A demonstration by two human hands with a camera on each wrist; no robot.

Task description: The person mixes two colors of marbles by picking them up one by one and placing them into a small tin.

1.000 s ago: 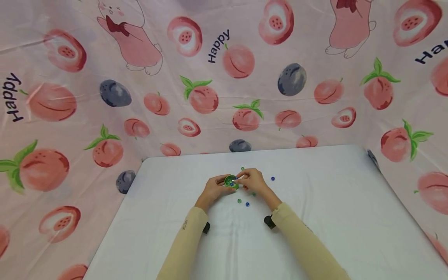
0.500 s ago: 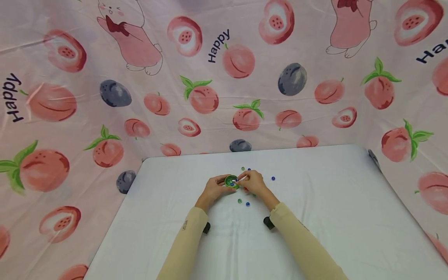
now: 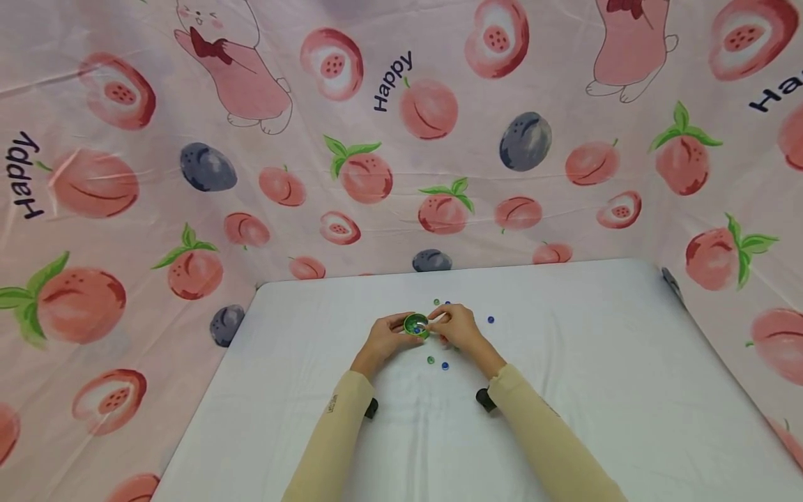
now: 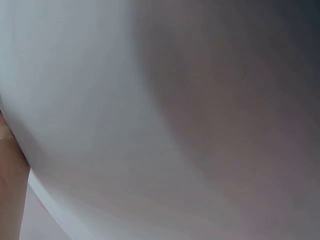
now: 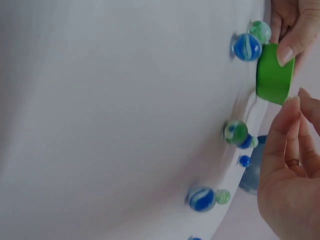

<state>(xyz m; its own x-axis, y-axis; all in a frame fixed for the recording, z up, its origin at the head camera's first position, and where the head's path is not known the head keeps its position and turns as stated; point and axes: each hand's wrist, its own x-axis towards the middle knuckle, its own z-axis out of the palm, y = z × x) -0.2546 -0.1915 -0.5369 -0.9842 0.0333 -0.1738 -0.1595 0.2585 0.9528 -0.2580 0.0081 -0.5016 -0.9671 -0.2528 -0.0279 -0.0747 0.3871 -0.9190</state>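
Observation:
My left hand (image 3: 386, 339) holds a small green bowl (image 5: 274, 75), its thumb against the outer wall in the right wrist view. Inside the bowl lies a blue marble (image 3: 417, 330). At the bowl's right rim is my right hand (image 3: 460, 326), thumb and finger brought together, a pale streak showing beside their tips. I cannot tell whether those fingertips hold something. Blue-and-white swirled marbles (image 5: 247, 47) and green marbles (image 5: 235, 132) lie on the white table around the bowl. The left wrist view catches only a strip of skin at its left edge.
A lone blue marble (image 3: 491, 320) lies right of the hands; a green marble (image 3: 431, 360) and a blue marble (image 3: 445, 366) are nearer the body. The white table (image 3: 564, 390) backs onto a fruit-printed cloth (image 3: 370, 139). Black wrist cameras (image 3: 486, 399) sit on both wrists.
The blue marble seen at my right fingertips is no longer visible there. My right hand has shifted only slightly, and the left hand keeps the bowl in place.

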